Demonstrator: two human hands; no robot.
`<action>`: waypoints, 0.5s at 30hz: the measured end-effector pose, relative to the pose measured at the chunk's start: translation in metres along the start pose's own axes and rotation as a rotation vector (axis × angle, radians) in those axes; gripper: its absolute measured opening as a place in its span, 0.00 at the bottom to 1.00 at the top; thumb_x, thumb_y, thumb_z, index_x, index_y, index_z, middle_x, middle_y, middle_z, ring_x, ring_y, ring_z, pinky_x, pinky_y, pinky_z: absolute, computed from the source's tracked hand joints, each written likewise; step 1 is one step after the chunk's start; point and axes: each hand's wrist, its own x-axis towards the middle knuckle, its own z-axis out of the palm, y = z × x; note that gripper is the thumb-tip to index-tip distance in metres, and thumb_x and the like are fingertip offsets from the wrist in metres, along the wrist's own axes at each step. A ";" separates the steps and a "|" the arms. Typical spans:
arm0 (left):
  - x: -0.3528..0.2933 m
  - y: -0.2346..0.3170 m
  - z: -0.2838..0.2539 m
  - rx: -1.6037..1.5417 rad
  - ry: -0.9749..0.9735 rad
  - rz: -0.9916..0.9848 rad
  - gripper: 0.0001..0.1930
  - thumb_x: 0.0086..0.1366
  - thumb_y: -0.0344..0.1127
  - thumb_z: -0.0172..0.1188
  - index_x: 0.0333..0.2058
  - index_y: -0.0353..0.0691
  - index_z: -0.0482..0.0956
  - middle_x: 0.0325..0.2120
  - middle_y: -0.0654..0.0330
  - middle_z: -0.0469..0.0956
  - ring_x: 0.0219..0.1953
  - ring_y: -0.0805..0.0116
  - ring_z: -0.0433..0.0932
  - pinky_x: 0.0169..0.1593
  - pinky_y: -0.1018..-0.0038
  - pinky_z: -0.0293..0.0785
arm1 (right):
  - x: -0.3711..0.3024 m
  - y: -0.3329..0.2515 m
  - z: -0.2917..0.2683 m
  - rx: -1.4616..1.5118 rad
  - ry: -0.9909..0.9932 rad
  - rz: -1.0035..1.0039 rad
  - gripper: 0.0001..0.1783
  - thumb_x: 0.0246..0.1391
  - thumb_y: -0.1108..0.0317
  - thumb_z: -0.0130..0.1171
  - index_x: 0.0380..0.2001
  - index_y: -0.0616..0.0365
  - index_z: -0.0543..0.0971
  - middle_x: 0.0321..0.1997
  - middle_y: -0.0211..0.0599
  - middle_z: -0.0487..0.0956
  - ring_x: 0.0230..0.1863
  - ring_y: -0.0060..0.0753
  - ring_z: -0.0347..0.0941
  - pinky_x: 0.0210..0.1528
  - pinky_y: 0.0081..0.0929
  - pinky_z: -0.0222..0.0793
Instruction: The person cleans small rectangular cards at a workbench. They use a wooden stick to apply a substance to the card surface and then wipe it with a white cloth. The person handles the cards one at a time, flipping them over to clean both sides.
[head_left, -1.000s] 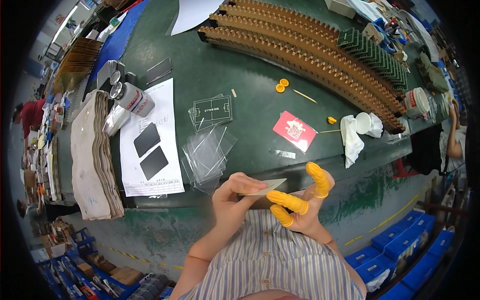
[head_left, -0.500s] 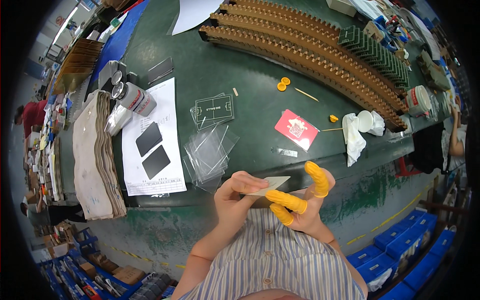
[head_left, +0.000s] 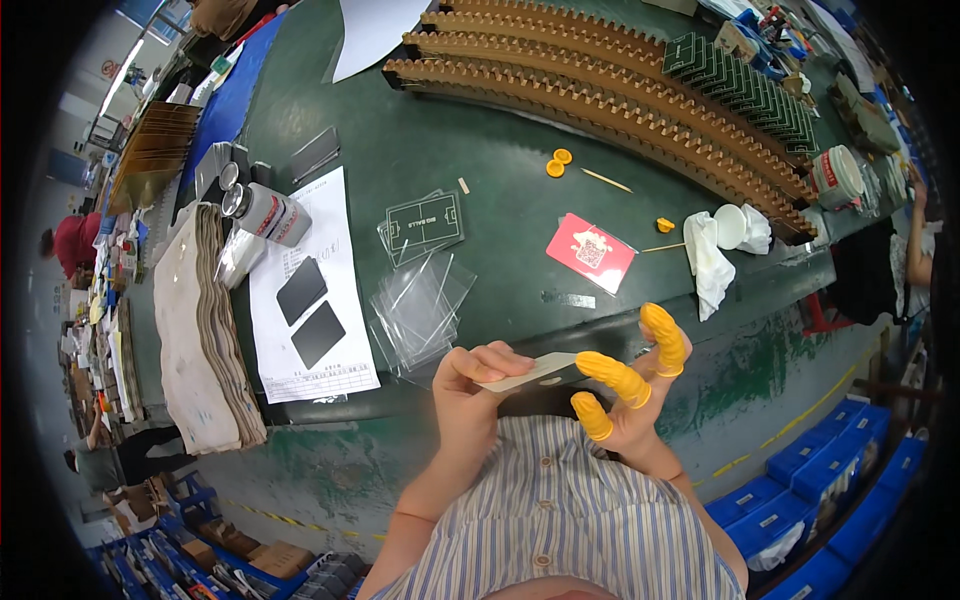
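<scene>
Card [head_left: 527, 372] pinched between left hand [head_left: 470, 390] and right hand [head_left: 625, 395]

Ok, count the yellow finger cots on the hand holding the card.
3, all on the right hand: one raised at the top, one lying along the flat card, one lowest. Others may be hidden.

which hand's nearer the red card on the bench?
Right. The right hand, with yellow finger cots, sits just below the red card; the left hand is farther, down to its left.
</scene>
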 end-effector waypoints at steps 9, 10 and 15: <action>-0.001 -0.002 0.000 -0.013 -0.002 0.009 0.12 0.52 0.18 0.60 0.25 0.41 0.68 0.28 0.52 0.79 0.35 0.61 0.75 0.43 0.66 0.73 | 0.001 -0.007 0.001 -0.053 -0.036 -0.062 0.16 0.43 0.55 0.64 0.40 0.35 0.82 0.57 0.38 0.61 0.54 0.42 0.50 0.54 0.34 0.50; -0.002 -0.002 0.000 -0.010 -0.002 0.005 0.11 0.52 0.18 0.61 0.25 0.41 0.68 0.28 0.52 0.79 0.36 0.61 0.75 0.43 0.66 0.73 | 0.001 -0.007 0.001 -0.069 -0.066 -0.080 0.15 0.41 0.56 0.65 0.38 0.36 0.83 0.57 0.40 0.59 0.55 0.43 0.49 0.55 0.37 0.50; -0.002 0.000 0.003 0.008 -0.011 0.008 0.11 0.52 0.20 0.62 0.24 0.41 0.68 0.28 0.52 0.79 0.36 0.61 0.76 0.44 0.66 0.73 | -0.002 -0.008 0.005 -0.111 -0.136 -0.105 0.15 0.38 0.61 0.65 0.35 0.37 0.84 0.58 0.46 0.56 0.55 0.44 0.48 0.54 0.40 0.49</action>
